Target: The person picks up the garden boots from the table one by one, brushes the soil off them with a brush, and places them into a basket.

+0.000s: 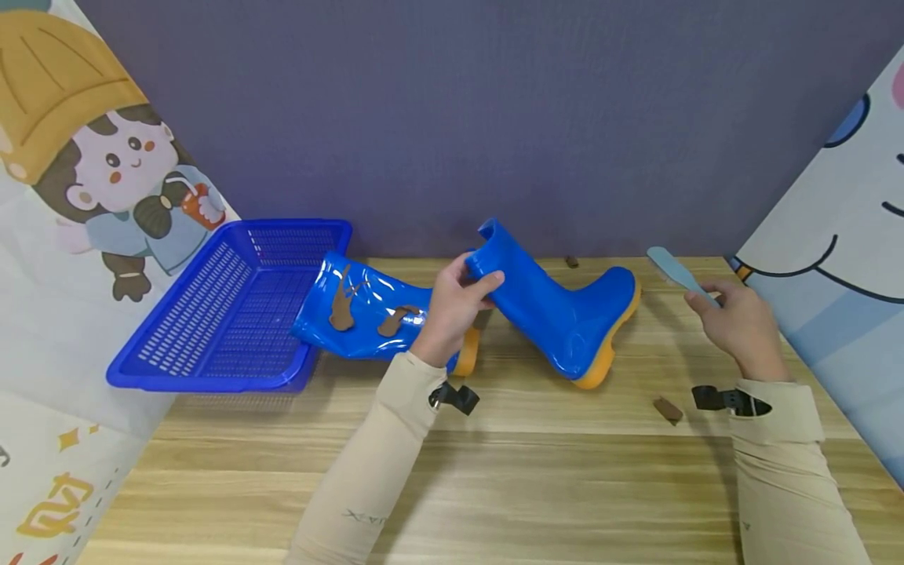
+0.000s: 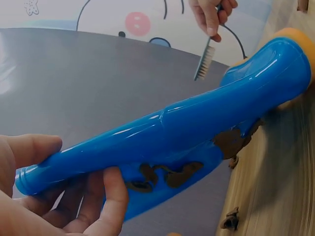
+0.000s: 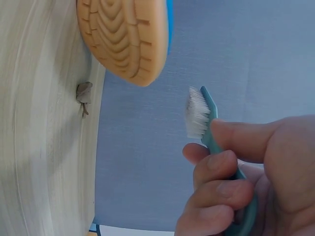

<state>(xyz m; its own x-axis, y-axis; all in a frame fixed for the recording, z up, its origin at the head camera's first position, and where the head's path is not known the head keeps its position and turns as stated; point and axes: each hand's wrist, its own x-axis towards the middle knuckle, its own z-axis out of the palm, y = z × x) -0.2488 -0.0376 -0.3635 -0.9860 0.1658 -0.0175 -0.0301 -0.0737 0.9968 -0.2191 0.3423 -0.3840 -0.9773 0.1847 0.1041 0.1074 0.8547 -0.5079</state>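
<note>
My left hand [image 1: 455,302] grips the top of a blue rain boot [image 1: 544,306] with a yellow-orange sole, held tilted with its toe to the right. In the left wrist view, brown mud patches [image 2: 182,174] cling to the side of its shaft. My right hand [image 1: 741,326] holds a light blue brush [image 1: 674,267] by its handle, apart from the boot. White bristles [image 3: 197,113] show in the right wrist view. A second blue boot [image 1: 367,341] lies on its side behind my left hand, brown mud [image 1: 342,310] on its shaft.
A blue plastic basket [image 1: 212,384] stands at the left, the lying boot's top against its right rim. Brown mud crumbs [image 1: 667,410] lie on the wooden table [image 1: 537,486]. A grey panel [image 1: 452,125] rises along the back, with printed boards at both sides.
</note>
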